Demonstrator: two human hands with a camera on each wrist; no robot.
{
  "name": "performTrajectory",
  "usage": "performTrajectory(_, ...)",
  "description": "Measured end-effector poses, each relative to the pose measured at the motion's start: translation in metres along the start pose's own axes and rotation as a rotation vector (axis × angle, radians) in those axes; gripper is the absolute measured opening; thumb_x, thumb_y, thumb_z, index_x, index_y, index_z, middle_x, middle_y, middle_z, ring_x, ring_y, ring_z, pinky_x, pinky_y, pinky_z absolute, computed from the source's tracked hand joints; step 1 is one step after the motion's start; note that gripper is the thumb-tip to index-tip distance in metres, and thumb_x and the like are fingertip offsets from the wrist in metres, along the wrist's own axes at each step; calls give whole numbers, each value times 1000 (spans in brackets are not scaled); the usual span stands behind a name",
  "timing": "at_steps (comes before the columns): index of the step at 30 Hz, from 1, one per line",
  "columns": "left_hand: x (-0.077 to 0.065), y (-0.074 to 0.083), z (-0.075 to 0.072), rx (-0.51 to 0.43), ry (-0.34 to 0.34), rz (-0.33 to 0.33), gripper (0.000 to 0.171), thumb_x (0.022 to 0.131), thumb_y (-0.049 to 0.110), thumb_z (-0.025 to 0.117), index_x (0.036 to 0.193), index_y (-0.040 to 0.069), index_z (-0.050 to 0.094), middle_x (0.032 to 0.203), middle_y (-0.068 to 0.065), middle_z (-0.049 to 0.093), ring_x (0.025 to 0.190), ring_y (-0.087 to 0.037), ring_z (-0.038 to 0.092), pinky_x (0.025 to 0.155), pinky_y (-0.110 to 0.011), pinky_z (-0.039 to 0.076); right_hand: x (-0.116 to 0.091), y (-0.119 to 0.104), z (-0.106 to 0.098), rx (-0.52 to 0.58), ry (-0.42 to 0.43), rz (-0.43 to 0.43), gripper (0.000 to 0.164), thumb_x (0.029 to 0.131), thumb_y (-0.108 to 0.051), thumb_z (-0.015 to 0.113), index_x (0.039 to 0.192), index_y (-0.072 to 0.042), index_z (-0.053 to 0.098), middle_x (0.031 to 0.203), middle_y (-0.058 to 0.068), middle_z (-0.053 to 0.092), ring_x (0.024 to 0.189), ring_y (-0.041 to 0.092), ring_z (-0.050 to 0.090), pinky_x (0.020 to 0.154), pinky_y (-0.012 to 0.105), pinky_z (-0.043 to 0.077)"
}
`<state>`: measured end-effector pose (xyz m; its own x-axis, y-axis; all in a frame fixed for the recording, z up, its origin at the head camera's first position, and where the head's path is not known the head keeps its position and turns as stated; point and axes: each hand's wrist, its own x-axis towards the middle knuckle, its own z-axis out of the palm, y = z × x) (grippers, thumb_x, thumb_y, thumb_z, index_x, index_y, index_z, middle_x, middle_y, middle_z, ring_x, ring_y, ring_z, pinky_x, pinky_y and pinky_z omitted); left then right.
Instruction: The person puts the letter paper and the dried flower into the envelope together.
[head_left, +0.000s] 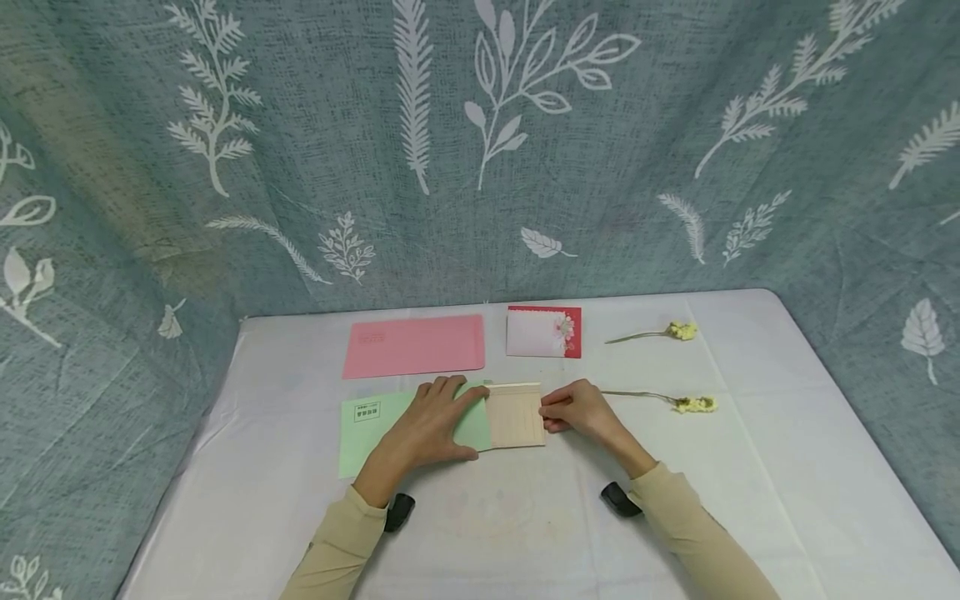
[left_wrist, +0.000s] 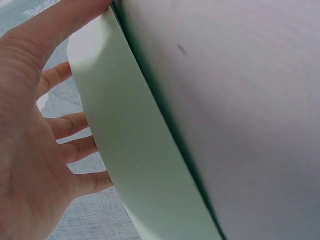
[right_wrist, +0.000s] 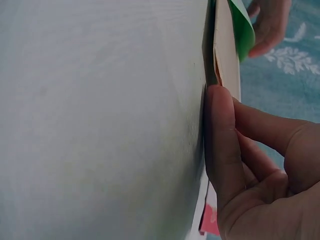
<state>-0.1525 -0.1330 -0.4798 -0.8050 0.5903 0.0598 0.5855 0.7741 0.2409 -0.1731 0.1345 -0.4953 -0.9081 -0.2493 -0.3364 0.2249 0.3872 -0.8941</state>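
A light green envelope [head_left: 360, 442] lies lengthwise on the white-covered table, with black print near its upper left. My left hand [head_left: 431, 421] grips it across its right end, thumb at the near edge and fingers at the far one; in the left wrist view the envelope [left_wrist: 130, 125] bows between them. From its right end sticks out a folded beige sheet of lined paper [head_left: 516, 419], whose left part is hidden inside. My right hand [head_left: 588, 412] pinches the paper's right edge between thumb and fingers. Layered folds of the paper [right_wrist: 227, 55] show in the right wrist view.
Behind the green envelope lies a pink envelope [head_left: 412, 346]. A red and white card [head_left: 536, 333] with a flower print is to its right. Two dried yellow flowers [head_left: 681, 331] on long stems lie at the right, one stem reaching my right hand. A patterned teal curtain [head_left: 450, 233] hangs behind.
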Motion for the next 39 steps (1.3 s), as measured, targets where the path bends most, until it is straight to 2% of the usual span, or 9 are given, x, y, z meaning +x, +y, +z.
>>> performTrajectory(17, -2, 1, 0, -8, -9, -13, 90, 65, 47, 89, 141, 19, 49, 134, -15, 49, 120, -32, 47, 97, -52, 40, 6, -11, 17, -32, -27, 15, 19, 89, 1, 68, 104, 12, 69, 82, 12, 72, 63, 11, 68, 61, 26, 58)
performTrajectory(29, -3, 3, 2, 20, 0, -11, 90, 65, 49, 88, 141, 19, 49, 135, -14, 49, 121, -32, 47, 98, -51, 40, 9, -16, 26, -48, -58, -38, 18, 89, 0, 69, 101, 12, 70, 77, 13, 71, 60, 10, 66, 60, 27, 58)
performTrajectory(39, -4, 4, 3, 24, 9, -10, 90, 65, 49, 88, 141, 20, 49, 135, -15, 49, 121, -32, 48, 98, -51, 40, 12, -17, 32, -62, -83, -40, 18, 88, -3, 70, 100, 10, 71, 74, 11, 71, 58, 12, 67, 59, 27, 58)
